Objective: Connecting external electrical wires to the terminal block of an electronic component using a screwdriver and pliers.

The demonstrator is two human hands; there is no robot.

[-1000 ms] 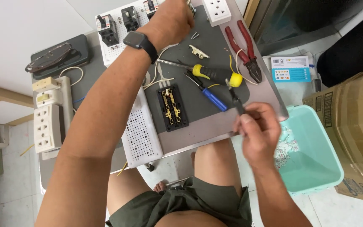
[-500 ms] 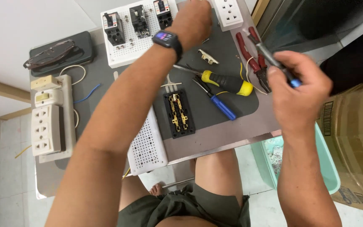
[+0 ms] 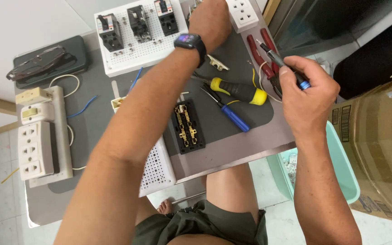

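A slim dark-shafted screwdriver with a blue cap (image 3: 281, 63) sits in the person's right hand (image 3: 309, 97), fingers closed round its handle, metal tip pointing up and away over the far right part of the grey work table (image 3: 268, 136). It is held in the air just above the red-handled pliers (image 3: 262, 50) and a loop of yellow wire (image 3: 256, 77).

The left hand (image 3: 209, 20), a dark smartwatch (image 3: 189, 43) on its wrist, reaches to the table's far edge between a white perforated board carrying three black breakers (image 3: 134, 36) and a white socket block (image 3: 243, 13); what it grips, if anything, cannot be told, since the fingers are hidden.

The risk, as judged here: the outstretched left forearm crosses low over the open black socket body with brass contacts (image 3: 188, 127), a yellow-and-black screwdriver (image 3: 239, 90) and a blue-handled screwdriver (image 3: 227, 111), and a careless pull back could sweep loose parts off the table. The raised tip could also snag the wire.

A beige power strip (image 3: 39, 136) lies at left; a turquoise plastic bin (image 3: 336, 181) stands below right.
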